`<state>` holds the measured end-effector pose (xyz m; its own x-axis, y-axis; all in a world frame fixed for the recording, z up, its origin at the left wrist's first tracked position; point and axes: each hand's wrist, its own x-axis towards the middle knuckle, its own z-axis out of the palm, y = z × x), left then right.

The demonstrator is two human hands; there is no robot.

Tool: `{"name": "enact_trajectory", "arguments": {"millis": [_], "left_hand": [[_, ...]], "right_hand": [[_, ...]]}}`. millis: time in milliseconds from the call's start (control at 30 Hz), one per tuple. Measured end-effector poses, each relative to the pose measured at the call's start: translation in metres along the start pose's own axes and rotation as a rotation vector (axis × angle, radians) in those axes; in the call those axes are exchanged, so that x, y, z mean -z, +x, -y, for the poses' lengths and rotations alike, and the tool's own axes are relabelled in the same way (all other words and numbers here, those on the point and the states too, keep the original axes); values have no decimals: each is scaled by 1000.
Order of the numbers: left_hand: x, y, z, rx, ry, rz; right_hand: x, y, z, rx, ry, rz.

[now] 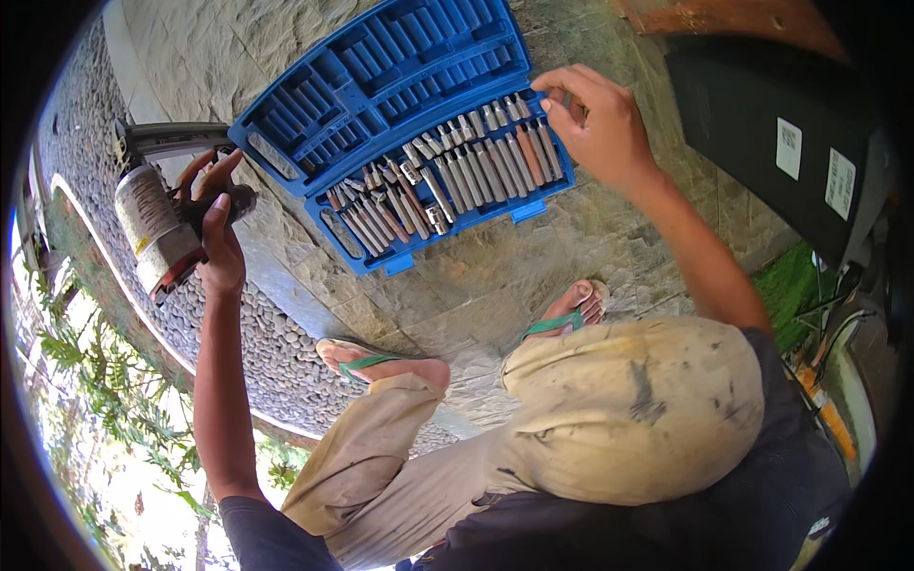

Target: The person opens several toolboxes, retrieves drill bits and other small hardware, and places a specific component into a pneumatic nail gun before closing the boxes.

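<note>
A stone floor [476,285] is spread under everything. On it, near 12 o'clock, a big blue case [401,126] is set down, with its lid [376,71] tipped back toward 11 o'clock. At 10 o'clock, a grey and black tool [154,221] is held beside the case. Its black handle is wrapped by the bent fingers of the left hand [224,252]. At 1 o'clock, the right hand [606,124] is placed by the case's right end, with thumb and pointing finger bent close together; whether anything is pinched there cannot be told. In the case, metal bits [481,173] are lined up, and a few are lying crooked. Loose bits could be spilled if the lid were knocked by the tool, or mixed up if they were brushed by the right hand.
</note>
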<state>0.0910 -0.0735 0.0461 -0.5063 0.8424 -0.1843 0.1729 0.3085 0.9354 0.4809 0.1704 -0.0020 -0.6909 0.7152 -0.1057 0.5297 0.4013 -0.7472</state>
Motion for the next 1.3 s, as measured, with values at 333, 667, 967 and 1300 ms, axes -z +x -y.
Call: {"name": "enact_trajectory", "arguments": {"millis": [333,667,967,1300], "left_hand": [[-39,-7,-14,-96,4,-53],[-40,-10,-7,-8,-36,-86],[-31,-10,-7,-36,-74,-60],[-30,-9,-4,-25,-88,-62]], "right_hand": [[-19,-25,6,-66,129,-236],[-22,-34,-9,-52,108,-290],[-29,-51,1,-137,48,-255],[-29,-54,-2,-279,191,-198]]}}
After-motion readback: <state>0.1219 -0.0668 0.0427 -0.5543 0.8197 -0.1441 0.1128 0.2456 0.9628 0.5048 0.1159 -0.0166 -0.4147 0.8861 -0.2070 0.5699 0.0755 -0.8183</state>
